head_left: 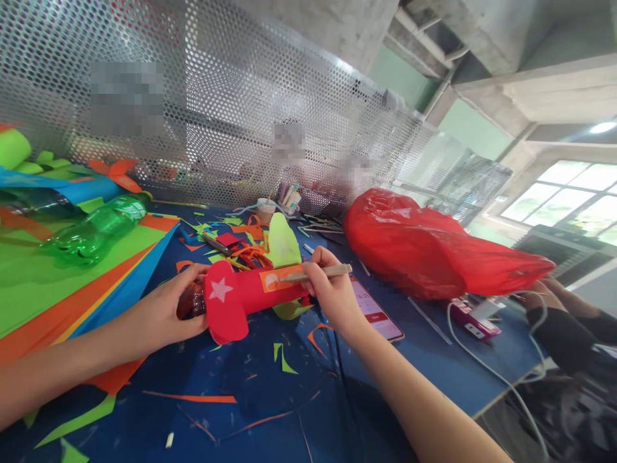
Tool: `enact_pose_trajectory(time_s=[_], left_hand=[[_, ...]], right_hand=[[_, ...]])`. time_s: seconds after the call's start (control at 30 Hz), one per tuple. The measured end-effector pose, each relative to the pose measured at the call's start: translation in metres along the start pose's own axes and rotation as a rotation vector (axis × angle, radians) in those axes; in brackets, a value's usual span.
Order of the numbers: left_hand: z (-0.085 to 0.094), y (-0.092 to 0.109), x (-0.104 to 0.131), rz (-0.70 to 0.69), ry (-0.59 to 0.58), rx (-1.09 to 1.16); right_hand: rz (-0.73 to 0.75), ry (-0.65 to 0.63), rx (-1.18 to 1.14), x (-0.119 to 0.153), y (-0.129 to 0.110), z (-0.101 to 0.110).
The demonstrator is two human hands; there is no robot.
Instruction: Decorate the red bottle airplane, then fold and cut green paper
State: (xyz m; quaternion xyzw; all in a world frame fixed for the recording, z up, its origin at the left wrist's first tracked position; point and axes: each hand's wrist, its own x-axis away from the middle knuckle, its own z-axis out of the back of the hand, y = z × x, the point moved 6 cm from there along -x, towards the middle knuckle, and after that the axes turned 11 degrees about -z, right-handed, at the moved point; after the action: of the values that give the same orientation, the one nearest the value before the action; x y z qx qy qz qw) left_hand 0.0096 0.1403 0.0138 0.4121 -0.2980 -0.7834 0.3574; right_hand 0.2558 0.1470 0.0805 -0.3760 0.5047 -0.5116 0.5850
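I have the left hand (173, 308) curled around the dark, see-through end of the red tube (254, 292), fingers behind and thumb in front, so its grip is partly closed. The tube lies on its side between my two hands, over the blue counter (270, 444); a red fin (226, 325) with a pale star (220, 289) sits by the left hand, and a green fin (283, 241) stands up beyond it. My right hand (332, 289) is pinched shut on a pale pen (337, 270), its tip at the orange patch (282, 272), where whitish marks show. A phone (371, 305) lies just beside the right hand, partly behind it. Off to my left, a green bottle (103, 228) rests on coloured sheets (29, 283). To my right I see a red bag (424, 247), a power strip (477, 321) near it and another person's sleeve (559, 334) past the counter's edge.
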Motion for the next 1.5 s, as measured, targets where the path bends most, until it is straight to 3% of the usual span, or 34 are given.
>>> enact_pose_trajectory(time_s=[0.2, 0.47, 0.63, 1.0, 1.5], left_hand=[[0.001, 0.002, -0.001, -0.001, -0.006, -0.033], [0.004, -0.028, 0.006, -0.007, 0.027, -0.183], [0.004, -0.035, 0.009, 0.002, 0.045, -0.196], [0.003, -0.032, 0.008, -0.008, 0.021, -0.177], [0.005, -0.034, 0.009, -0.009, 0.047, -0.221]], right_hand=[[0.0, 0.008, 0.001, -0.001, 0.0, 0.001], [-0.008, 0.007, -0.113, 0.001, -0.004, 0.001], [0.016, -0.028, -0.002, 0.003, -0.008, -0.002], [0.038, 0.049, 0.085, -0.001, -0.002, 0.002], [0.024, 0.038, 0.097, -0.001, -0.001, 0.001]])
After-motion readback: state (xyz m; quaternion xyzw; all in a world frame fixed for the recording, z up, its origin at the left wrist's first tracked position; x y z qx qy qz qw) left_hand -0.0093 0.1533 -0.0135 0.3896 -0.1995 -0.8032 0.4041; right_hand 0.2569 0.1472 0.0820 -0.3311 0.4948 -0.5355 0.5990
